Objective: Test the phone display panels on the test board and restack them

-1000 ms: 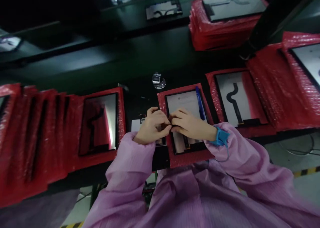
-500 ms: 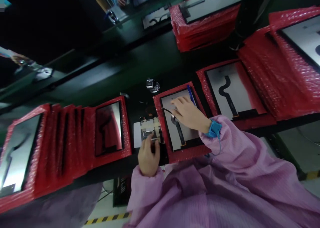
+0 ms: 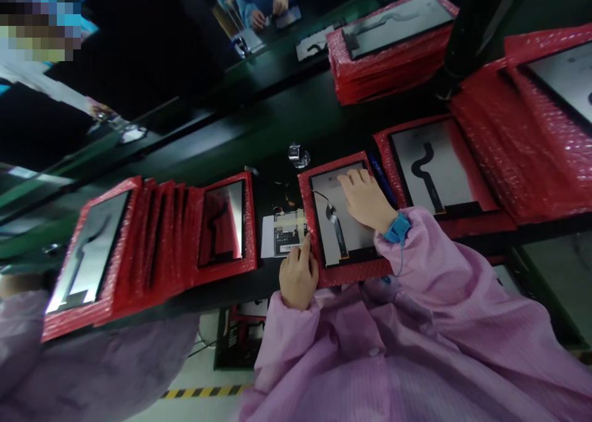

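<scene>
My right hand rests over the upper right of a display panel, its fingers bent loosely, with no held thing showing. The panel lies back up on red bubble wrap and bears a dark ribbon cable and a thin wire. My left hand has its index finger stretched towards the gap between the bubble wrap and a small circuit board assembly with yellowish tape; whether the fingertip touches either is unclear. A blue pen lies right of the panel.
Wrapped panels stand in a row at left. More red-wrapped panels lie at right, and a stack sits at the back by a dark post. A small metal object is behind. A co-worker's hands show across the bench.
The blue pen, before on the panel's right edge, now lies right of its wrap. My left hand's thumb and fingers, curled together before, now show the index stretched out. The view has shifted.
</scene>
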`<control>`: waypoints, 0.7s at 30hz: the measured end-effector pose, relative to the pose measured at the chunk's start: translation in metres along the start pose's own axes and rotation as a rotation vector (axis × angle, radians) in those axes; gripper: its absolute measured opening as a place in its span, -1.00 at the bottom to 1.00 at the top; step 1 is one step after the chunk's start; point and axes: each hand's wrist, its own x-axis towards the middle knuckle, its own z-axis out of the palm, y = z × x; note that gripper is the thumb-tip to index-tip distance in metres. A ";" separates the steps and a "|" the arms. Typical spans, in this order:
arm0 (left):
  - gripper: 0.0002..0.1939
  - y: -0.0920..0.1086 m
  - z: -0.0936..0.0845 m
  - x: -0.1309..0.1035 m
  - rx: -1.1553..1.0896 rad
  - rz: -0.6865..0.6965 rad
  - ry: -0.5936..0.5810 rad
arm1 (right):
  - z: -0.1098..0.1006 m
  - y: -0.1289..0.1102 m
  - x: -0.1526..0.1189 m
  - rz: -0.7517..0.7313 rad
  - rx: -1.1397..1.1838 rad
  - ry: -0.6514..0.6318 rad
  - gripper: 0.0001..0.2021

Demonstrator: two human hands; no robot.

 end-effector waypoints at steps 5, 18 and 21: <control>-0.47 0.001 -0.004 0.005 0.017 0.047 -0.034 | -0.001 0.001 0.001 0.065 -0.028 0.013 -0.54; -0.50 0.012 0.005 0.000 -0.055 -0.025 0.032 | 0.000 0.004 0.003 0.071 -0.050 0.007 -0.56; -0.50 0.013 0.004 0.002 -0.049 -0.032 0.022 | -0.002 0.003 0.003 0.086 -0.052 -0.022 -0.55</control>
